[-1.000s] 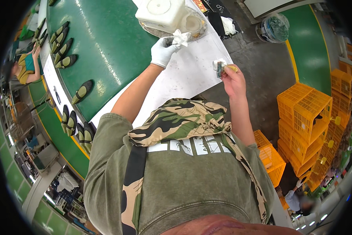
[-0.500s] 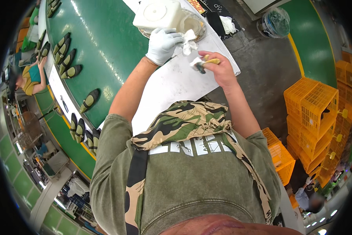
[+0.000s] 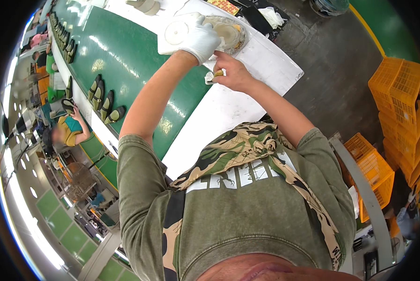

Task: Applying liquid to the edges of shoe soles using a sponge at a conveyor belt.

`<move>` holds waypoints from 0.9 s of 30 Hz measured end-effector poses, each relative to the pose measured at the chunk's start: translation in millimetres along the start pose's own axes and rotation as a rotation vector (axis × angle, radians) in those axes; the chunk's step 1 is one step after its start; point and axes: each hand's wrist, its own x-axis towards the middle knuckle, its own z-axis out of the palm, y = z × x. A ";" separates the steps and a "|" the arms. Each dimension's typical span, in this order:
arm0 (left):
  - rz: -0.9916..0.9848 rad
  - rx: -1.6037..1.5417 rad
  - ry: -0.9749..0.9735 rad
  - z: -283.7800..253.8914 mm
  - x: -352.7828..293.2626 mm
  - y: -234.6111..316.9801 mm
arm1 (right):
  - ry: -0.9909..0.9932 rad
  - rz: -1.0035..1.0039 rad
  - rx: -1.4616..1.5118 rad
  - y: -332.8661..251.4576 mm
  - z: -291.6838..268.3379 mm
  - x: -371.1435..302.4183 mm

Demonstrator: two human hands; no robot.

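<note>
One yellow-handled tool (image 3: 218, 73) in the right grip (image 3: 234, 75), white end (image 3: 209, 78) leftward

It's bright in here: long white lamps (image 3: 33, 225) blaze well beyond the left edge of the green worktop (image 3: 130, 61), glare streaks its surface, and outlines bend toward the dark rim.

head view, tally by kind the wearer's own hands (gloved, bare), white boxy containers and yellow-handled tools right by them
gloved left hand: 1
bare right hand: 1
white boxy container: 1
yellow-handled tool: 1
total: 4
</note>
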 end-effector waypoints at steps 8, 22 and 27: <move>0.052 0.024 -0.044 -6.4 -7.3 -13.3 | -0.050 0.078 -0.118 17.4 10.3 11.2; 0.122 0.157 -0.177 -4.9 0.1 -16.3 | 0.134 0.054 -0.105 17.4 -9.9 15.6; 0.063 0.101 -0.143 -7.5 -0.8 -16.9 | 0.072 0.068 -0.039 21.2 7.6 19.3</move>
